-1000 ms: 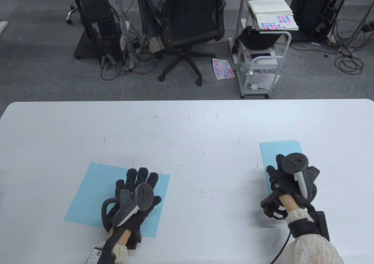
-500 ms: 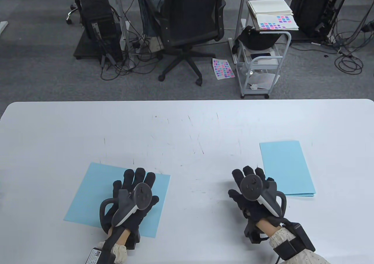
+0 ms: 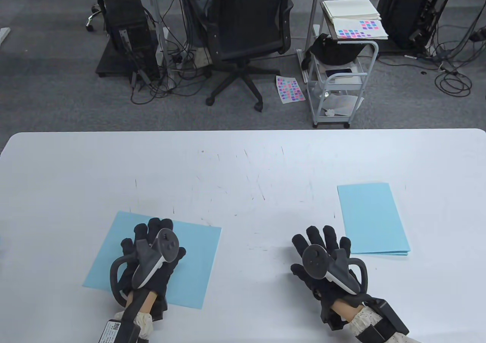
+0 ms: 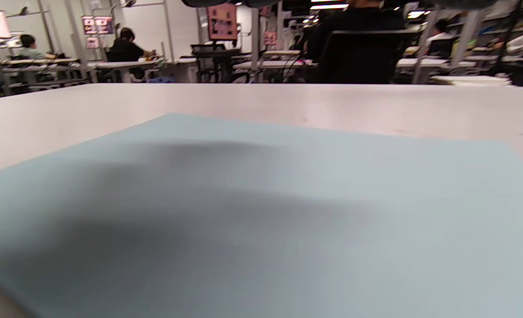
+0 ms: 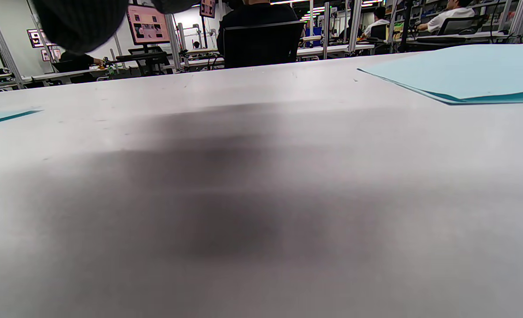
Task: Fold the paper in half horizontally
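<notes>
A flat light-blue paper sheet point(image 3: 190, 255) lies at the near left of the white table point(image 3: 243, 168); it fills the left wrist view point(image 4: 287, 212). My left hand point(image 3: 148, 244) rests flat on it, fingers spread, holding nothing. A second light-blue sheet, folded in half point(image 3: 374, 217), lies at the near right and shows in the right wrist view point(image 5: 464, 70). My right hand point(image 3: 322, 248) rests open on the bare table just left of the folded sheet, apart from it.
Beyond the table's far edge stand a black office chair point(image 3: 246, 35), a white cart point(image 3: 338, 77) with papers, and a computer tower point(image 3: 125, 27) on grey carpet.
My right hand left the folded sheet and moved left and nearer onto the bare table. My left hand slid left and nearer over the flat sheet.
</notes>
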{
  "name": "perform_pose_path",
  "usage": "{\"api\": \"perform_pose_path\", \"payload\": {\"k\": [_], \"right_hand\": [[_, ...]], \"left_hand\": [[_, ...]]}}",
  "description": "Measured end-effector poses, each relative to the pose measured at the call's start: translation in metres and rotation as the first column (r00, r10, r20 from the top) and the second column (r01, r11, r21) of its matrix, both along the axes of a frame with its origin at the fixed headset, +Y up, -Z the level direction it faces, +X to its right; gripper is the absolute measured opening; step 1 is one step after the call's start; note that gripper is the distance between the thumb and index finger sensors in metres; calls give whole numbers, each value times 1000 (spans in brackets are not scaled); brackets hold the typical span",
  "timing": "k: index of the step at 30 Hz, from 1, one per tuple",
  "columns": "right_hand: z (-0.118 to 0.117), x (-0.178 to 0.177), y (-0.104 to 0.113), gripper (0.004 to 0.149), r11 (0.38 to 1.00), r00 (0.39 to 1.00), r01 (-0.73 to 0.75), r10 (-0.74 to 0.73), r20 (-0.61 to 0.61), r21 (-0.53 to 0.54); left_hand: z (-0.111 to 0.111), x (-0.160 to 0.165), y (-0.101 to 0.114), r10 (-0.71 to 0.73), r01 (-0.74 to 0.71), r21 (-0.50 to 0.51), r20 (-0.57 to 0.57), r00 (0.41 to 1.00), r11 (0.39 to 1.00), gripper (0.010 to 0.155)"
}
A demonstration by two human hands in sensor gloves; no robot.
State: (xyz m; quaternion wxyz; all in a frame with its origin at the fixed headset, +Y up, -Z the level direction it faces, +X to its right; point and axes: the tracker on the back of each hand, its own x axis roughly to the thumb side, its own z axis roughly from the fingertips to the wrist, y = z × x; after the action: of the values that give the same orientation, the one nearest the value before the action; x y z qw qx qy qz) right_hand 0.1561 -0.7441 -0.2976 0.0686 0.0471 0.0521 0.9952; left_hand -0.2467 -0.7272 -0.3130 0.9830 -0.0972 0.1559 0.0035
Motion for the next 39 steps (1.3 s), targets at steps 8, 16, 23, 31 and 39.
{"api": "perform_pose_path", "payload": {"k": [8, 16, 23, 31, 39], "right_hand": [[2, -1, -2, 72, 1000, 1000, -12, 12, -9, -16], [4, -2, -3, 72, 999, 999, -34, 34, -13, -28], [4, -2, -4, 73, 999, 999, -37, 37, -9, -26], [5, -2, -5, 73, 998, 999, -45, 45, 1, -32], [4, 0, -6, 73, 998, 999, -39, 39, 5, -45]], "left_hand": [[5, -29, -35, -42, 2, -214, -183, 982, 977, 80], [5, -27, -52, -91, 37, -285, -179, 980, 958, 76], [1, -22, -52, -92, 46, -293, -146, 985, 955, 74], [-12, -9, -50, -93, 61, -316, -87, 992, 947, 70], [-31, 17, -50, -85, 82, -328, 4, 996, 941, 67]]}}
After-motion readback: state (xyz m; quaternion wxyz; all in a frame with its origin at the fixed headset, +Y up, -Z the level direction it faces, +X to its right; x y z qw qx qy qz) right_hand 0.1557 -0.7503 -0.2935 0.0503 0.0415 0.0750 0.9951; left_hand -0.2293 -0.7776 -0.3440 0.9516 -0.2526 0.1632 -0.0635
